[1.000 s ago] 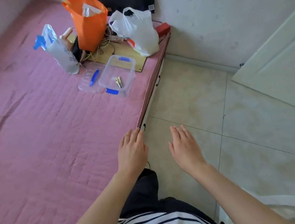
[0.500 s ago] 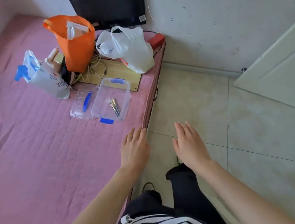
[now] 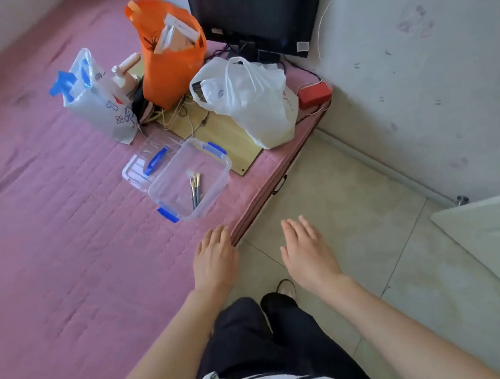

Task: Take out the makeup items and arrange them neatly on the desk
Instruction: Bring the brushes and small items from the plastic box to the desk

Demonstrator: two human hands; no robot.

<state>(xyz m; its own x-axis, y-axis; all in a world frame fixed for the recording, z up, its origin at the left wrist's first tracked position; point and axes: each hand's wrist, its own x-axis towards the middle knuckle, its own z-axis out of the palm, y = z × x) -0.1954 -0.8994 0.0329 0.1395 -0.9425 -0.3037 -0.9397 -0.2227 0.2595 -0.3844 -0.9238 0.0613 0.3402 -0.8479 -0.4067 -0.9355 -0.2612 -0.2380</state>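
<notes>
- Clear plastic box [image 3: 191, 182] with blue latches sits open on the pink quilted cover [image 3: 52, 234], its lid [image 3: 148, 164] just beside it.
- Makeup brushes [image 3: 195, 189] lie inside the box.
- Left hand [image 3: 215, 260] hovers flat over the cover's edge, fingers straight, holding nothing.
- Right hand [image 3: 308, 256] hovers over the floor tiles [image 3: 364, 210], fingers straight, holding nothing.
- Orange bag [image 3: 170, 64] and white bag [image 3: 250, 99] stand beyond the box.

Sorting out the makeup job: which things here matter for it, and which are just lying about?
For the job: makeup brushes, clear box, box lid.
Lying about: orange bag, white plastic bag, red box, wooden board.
</notes>
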